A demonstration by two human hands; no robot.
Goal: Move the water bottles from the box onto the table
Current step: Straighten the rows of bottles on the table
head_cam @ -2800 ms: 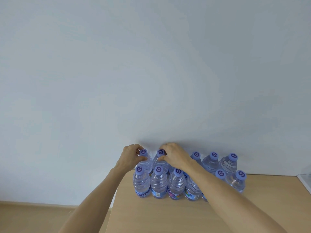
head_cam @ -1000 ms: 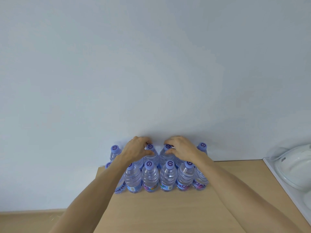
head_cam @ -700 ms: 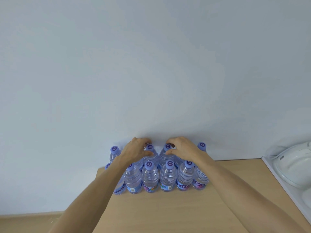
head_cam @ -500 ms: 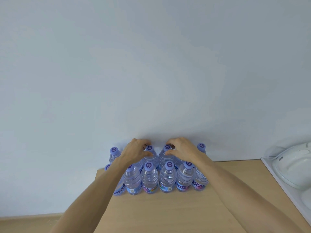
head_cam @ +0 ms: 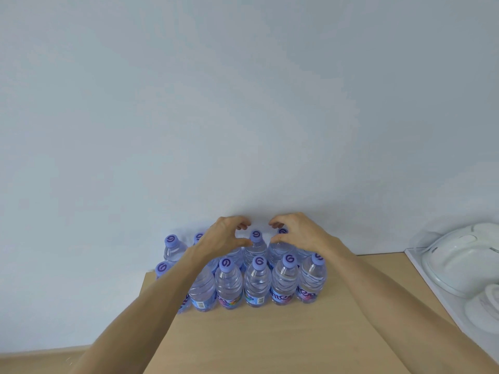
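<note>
Several clear water bottles point(head_cam: 256, 282) with purple caps stand upright in two rows at the far edge of the wooden table point(head_cam: 270, 336), against the wall. My left hand point(head_cam: 222, 238) hovers over the back row, fingers loosely curled, its thumb just left of a back-row bottle cap point(head_cam: 255, 235) and holding nothing. My right hand point(head_cam: 299, 234) hovers beside it, fingers arched over another back-row cap point(head_cam: 282, 231) without closing on it. The box is out of view.
A pale wall rises right behind the bottles. White plastic dishes point(head_cam: 459, 260) lie on a white surface at the right edge. The table's left edge runs just past the leftmost bottles point(head_cam: 171, 245); floor shows below left.
Both hands had gripped the caps of two back-row bottles; now they have let go and lifted slightly apart. The two bottles stand in the back row.
</note>
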